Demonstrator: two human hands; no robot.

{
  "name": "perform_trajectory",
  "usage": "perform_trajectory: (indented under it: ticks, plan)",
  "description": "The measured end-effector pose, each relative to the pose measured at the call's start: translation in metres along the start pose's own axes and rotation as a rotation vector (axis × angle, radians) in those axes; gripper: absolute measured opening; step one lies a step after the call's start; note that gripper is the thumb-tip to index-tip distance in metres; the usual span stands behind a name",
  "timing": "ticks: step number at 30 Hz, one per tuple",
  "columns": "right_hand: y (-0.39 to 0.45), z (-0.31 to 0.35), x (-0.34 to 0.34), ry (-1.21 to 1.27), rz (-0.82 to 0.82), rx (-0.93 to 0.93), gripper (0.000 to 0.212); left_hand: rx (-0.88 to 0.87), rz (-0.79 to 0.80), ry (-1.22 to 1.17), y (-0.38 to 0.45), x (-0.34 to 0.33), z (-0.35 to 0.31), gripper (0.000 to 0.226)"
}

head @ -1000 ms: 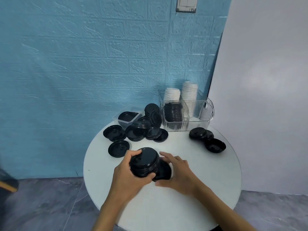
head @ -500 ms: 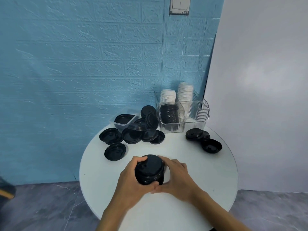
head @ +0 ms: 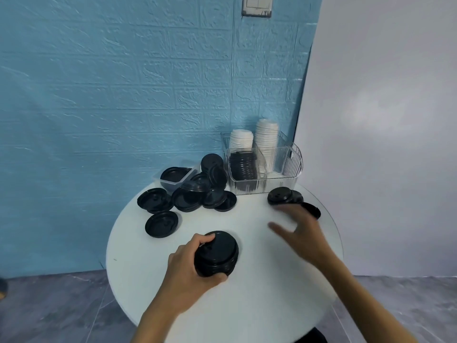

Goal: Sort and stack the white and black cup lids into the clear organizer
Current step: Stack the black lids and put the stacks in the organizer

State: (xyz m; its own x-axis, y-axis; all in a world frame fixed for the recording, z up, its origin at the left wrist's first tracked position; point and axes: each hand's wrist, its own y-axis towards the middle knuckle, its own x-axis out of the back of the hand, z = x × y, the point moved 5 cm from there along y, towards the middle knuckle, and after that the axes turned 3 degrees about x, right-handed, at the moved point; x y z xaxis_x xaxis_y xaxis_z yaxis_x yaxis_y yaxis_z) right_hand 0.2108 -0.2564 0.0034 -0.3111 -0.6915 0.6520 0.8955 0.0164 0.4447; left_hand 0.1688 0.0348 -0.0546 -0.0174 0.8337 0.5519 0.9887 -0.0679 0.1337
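Left hand point(head: 190, 266) gripping short stack of black round plastic cup lids point(head: 217, 253), fingers and thumb curling round it, low centre of frame on round white table point(head: 259, 305). Right hand point(head: 300, 233) hovering right of centre, fingers spreading, holding nothing, motion-blurred. Clear ribbed plastic organizer point(head: 284, 167) sitting at table's far edge, holding white and black lids. Loose black lids point(head: 195, 196) lying left of organizer.

my hands: two, left hand point(head: 189, 264) and right hand point(head: 305, 233)
white lid stacks point(head: 266, 137): two
clear organizer point(head: 288, 169): one
small clear tray point(head: 173, 178): one
round table point(head: 272, 293): one
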Motion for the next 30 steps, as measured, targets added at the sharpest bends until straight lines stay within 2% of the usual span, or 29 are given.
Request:
perform_trajectory:
  ticks: [1, 3, 7, 12, 15, 17, 19, 22, 24, 27, 30]
  plan:
    - [0.007, -0.011, 0.013, -0.066, -0.097, -0.038, 0.042, -0.003, -0.001, 0.006, 0.000, 0.000, -0.001, 0.079]
    - [0.019, -0.036, 0.029, -0.176, -0.124, -0.155, 0.042, -0.009, -0.008, 0.009, 0.000, 0.000, -0.002, 0.079]
    - [0.022, -0.075, 0.024, -0.288, 0.091, -0.291, 0.051, -0.013, -0.002, 0.016, -0.001, 0.001, -0.002, 0.080]
    - [0.009, -0.079, 0.013, -0.284, 0.080, -0.228, 0.025, -0.025, 0.004, 0.012, 0.000, 0.001, -0.005, 0.080]
    - [-0.001, -0.061, 0.007, -0.279, 0.100, -0.179, 0.019, -0.021, 0.003, 0.001, 0.000, 0.001, -0.004, 0.081]
    - [-0.010, -0.042, 0.005, -0.197, 0.095, -0.132, 0.013, -0.024, -0.002, -0.002, -0.001, 0.001, -0.004, 0.081]
    - [-0.019, -0.022, 0.002, 0.002, 0.075, -0.117, 0.004, -0.025, -0.008, -0.004, 0.000, 0.001, -0.005, 0.081]
    - [-0.025, 0.005, -0.008, 0.403, 0.116, -0.190, 0.009, -0.027, -0.008, 0.002, -0.001, 0.001, -0.006, 0.081]
    - [-0.026, 0.013, -0.020, 0.498, 0.188, -0.247, 0.010, -0.028, -0.005, 0.002, -0.001, 0.001, -0.006, 0.080]
    - [-0.027, 0.012, -0.035, 0.377, 0.223, -0.307, 0.003, -0.029, -0.003, -0.009, -0.002, 0.001, -0.008, 0.080]
    - [-0.025, 0.012, -0.043, 0.120, 0.247, -0.276, 0.008, -0.030, -0.007, -0.013, -0.002, 0.002, -0.010, 0.079]
